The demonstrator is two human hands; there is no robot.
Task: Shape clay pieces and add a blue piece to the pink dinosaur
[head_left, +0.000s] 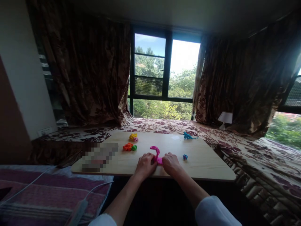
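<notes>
A bright pink modelling clay figure [155, 150] stands near the front middle of the table, with a thin upright stalk that hooks over to the left like a bird's neck. My left hand [146, 164] is closed on its base from the left, fingers bent. From the right, my right hand [172, 162] is closed on the other side of the pink base, knuckles up. My hands hide much of the base, and the fingertips are hard to see. Right of my right hand lies a small blue clay lump [185, 157] with specks of another colour.
Orange clay [128, 147] touches green clay [134, 147] at the left of the wooden table [199, 169]. Behind them sits yellow clay [133, 136] with a pink bit. A blue clay animal [188, 135] stands far right. A blurred-out patch [100, 157] covers the table's left end.
</notes>
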